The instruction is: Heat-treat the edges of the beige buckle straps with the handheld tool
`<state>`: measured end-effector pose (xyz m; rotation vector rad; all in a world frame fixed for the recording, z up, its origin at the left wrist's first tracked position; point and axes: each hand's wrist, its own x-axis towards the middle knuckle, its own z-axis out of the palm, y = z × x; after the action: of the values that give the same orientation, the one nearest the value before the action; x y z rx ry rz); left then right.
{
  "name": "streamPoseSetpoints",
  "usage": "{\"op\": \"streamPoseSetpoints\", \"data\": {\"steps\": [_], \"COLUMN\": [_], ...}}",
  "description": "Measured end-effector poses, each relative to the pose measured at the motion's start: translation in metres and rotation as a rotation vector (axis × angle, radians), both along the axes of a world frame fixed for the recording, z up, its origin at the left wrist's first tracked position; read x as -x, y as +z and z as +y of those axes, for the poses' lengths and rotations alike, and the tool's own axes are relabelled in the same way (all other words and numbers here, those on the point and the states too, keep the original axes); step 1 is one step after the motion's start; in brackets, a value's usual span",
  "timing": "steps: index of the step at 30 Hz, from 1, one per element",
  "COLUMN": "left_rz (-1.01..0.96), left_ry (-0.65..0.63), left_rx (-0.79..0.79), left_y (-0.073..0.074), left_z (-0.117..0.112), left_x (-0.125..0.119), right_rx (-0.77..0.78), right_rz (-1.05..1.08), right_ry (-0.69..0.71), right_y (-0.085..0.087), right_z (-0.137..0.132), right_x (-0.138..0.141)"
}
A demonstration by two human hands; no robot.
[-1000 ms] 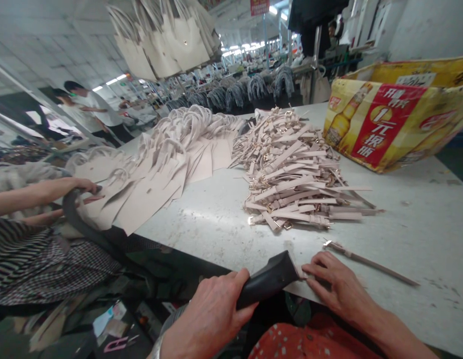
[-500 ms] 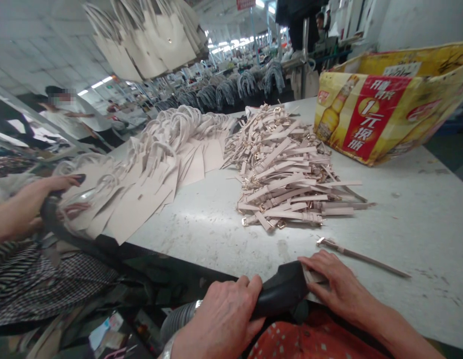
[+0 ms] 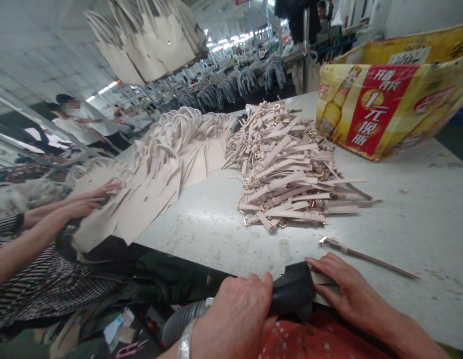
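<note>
My left hand (image 3: 234, 306) is closed around a black nozzle (image 3: 294, 289) on a grey corrugated hose (image 3: 182, 321). At the nozzle's mouth, my right hand (image 3: 345, 284) pinches a short beige strap (image 3: 323, 278), most of it covered by fingers and nozzle. A single strap with a buckle (image 3: 369, 257) lies on the table (image 3: 212, 224) beyond my right hand. Farther back is a heap of beige buckled straps (image 3: 287, 169).
A yellow beer carton (image 3: 381, 107) stands at the back right. Beige bag pieces with handles (image 3: 149, 199) are piled on the left, where a co-worker's hands (image 3: 87, 202) work with another black nozzle. Beige bags (image 3: 152, 45) hang overhead.
The co-worker's hands have come together over the bag pieces on the left. My hands keep the nozzle and strap together in nearly the same place; the view has shifted slightly.
</note>
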<state>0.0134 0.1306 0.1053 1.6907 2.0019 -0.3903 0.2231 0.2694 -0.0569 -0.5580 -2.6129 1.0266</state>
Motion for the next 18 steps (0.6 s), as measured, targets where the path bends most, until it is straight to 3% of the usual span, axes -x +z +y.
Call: {"op": "streamPoseSetpoints", "data": {"steps": [5, 9, 15, 18], "left_rz": [-0.038, -0.04, -0.031, -0.029], "left_ry": [-0.018, 0.015, -0.074, -0.059], "left_rx": [-0.062, -0.027, -0.074, -0.093], "left_y": [-0.002, 0.001, 0.0, -0.004], "left_z": [-0.002, -0.007, 0.001, 0.003], "left_x": [0.001, 0.009, 0.003, -0.001], "right_rx": [0.106, 0.103, 0.09, 0.084], "right_rz": [-0.077, -0.044, -0.065, -0.064], "right_ry": [-0.032, -0.048, -0.027, -0.025], "right_y": [0.005, 0.009, 0.0, -0.004], "right_z": [0.002, 0.0, 0.003, 0.004], "right_x": [-0.002, -0.001, -0.003, -0.005]}}
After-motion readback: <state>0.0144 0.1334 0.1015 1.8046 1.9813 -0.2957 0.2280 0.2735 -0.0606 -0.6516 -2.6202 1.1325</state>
